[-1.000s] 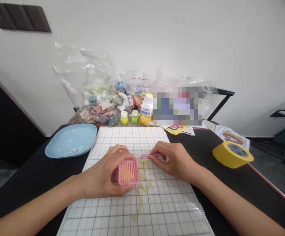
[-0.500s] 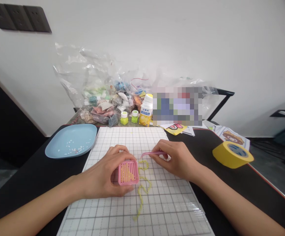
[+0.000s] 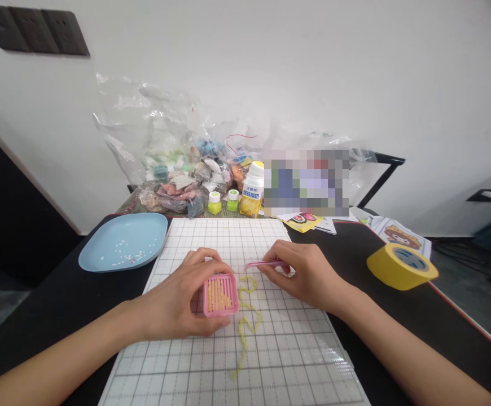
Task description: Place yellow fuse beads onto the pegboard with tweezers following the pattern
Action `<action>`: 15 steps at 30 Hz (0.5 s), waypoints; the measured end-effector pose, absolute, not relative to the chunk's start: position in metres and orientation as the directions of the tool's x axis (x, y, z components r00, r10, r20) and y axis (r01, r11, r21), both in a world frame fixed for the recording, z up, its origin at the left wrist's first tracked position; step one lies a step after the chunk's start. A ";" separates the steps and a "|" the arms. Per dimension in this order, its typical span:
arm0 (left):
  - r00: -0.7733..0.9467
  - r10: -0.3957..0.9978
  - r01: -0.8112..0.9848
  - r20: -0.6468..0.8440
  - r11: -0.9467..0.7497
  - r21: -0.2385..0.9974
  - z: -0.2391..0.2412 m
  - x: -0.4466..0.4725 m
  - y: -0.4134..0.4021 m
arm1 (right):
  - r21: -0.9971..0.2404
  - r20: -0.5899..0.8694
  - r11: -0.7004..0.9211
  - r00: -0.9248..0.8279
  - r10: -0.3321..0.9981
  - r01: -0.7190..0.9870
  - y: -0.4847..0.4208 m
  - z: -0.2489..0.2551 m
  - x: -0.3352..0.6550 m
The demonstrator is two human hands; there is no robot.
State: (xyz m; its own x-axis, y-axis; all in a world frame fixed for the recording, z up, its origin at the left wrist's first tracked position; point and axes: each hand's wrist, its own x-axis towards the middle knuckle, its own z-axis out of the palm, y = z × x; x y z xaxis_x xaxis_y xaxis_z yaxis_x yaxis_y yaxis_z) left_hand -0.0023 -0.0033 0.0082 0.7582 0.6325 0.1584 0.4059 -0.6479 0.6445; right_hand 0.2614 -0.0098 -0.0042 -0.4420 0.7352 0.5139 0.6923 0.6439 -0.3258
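A small pink slotted tray (image 3: 220, 295) is gripped at its sides by my left hand (image 3: 186, 296), tilted so its grooves face me. Yellow beads fill several of the left grooves, fewer toward the right. My right hand (image 3: 298, 270) pinches pink bent-tip tweezers (image 3: 268, 263), whose tip points left, just beyond the tray's upper right corner. On the white gridded board (image 3: 296, 361) lies a wavy line of yellow-green beads (image 3: 244, 327), running from near the tweezers down past the tray toward me.
Left stands a blue plate (image 3: 101, 242) with scattered white bits. At the back are two small jars (image 3: 214, 204) of green beads, a yogurt bottle (image 3: 252, 189) and plastic bags (image 3: 173, 175) of materials. A yellow tape roll (image 3: 402, 266) and printed cards (image 3: 398, 231) are at right.
Almost nothing differs. The tray in my left hand looks tipped very slightly, while my right hand and the tweezers hold their place.
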 end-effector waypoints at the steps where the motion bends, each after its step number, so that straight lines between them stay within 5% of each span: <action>1: 0.757 0.634 0.407 0.160 -0.648 0.644 0.008 -0.002 -0.003 | -0.327 0.512 0.645 -0.443 0.735 0.691 -0.010 -0.004 0.261; 15: 0.754 0.639 0.413 0.154 -0.643 0.645 0.009 -0.003 -0.003 | -0.288 0.531 0.679 -0.478 0.700 0.675 -0.011 -0.007 0.259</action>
State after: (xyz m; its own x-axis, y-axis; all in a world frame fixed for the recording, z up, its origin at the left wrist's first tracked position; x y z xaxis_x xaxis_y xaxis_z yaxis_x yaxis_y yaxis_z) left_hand -0.0027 -0.0029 0.0086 0.7541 0.6386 0.1536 0.4133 -0.6431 0.6447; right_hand 0.2587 -0.0107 -0.0067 -0.4776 0.7001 0.5308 0.6755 0.6789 -0.2877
